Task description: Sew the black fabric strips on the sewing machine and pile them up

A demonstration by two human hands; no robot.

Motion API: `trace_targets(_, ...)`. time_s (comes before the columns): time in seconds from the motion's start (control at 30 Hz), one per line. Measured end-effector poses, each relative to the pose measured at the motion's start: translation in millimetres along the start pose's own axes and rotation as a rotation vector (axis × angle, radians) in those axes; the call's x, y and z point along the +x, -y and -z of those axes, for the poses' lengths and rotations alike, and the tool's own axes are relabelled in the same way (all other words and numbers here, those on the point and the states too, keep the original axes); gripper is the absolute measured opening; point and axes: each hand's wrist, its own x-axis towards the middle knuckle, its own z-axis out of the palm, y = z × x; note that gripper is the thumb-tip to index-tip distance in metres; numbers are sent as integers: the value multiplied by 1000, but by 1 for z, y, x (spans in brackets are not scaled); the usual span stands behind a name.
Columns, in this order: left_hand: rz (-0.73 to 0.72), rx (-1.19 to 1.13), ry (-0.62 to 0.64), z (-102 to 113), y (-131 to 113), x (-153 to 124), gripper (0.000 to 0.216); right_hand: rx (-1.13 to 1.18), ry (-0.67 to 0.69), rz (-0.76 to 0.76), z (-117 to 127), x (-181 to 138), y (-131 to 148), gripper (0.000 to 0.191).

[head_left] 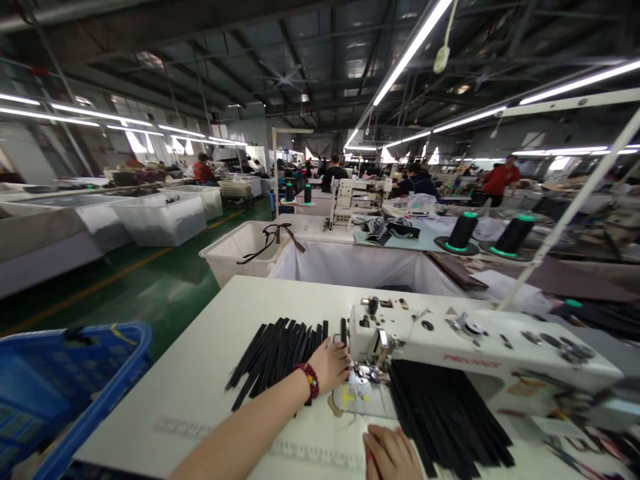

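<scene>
My left hand [330, 365], with a dark red beaded bracelet [309, 381] at the wrist, is just left of the sewing machine's needle area [369, 373]. Its fingers are bent around a black strip [343, 328], whose end sticks out beyond them. Beside that hand lies a loose bundle of black strips [273, 357]. Low in the view, in front of the metal plate, my right hand [393, 453] rests with its fingers pressed together; anything in them is hidden. More black strips [445, 413] lie fanned under the arm of the white sewing machine [430, 333].
A ruler scale [310, 451] runs along the front of the white table [200, 360]. At the left stands a blue basket [115, 340]. Behind the table are a white bin [225, 257] and black thread cones [463, 232]. Other people work farther back.
</scene>
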Motion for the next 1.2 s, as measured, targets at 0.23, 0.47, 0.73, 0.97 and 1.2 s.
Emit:
trace_targets(0.23, -5, -8, 14, 6, 10, -93, 47, 18, 109, -254, 47, 20, 10, 31)
trace_targets(0.47, -145, 101, -115, -16, 57, -102, 38, -272, 206, -536, 85, 20, -27, 22)
trace_targets(0.73, -148, 156, -247, -7, -5, -102, 44, -362, 237, -531, 50, 61, -37, 9)
trace_targets(0.97, -90, -29, -117, -18, -54, -102, 44, -378, 126, -529, 63, 33, -53, 26)
trace_targets(1.2, -44, -100, -66, -25, -61, -69, 46, -330, 100, -503, 81, 1, -40, 29)
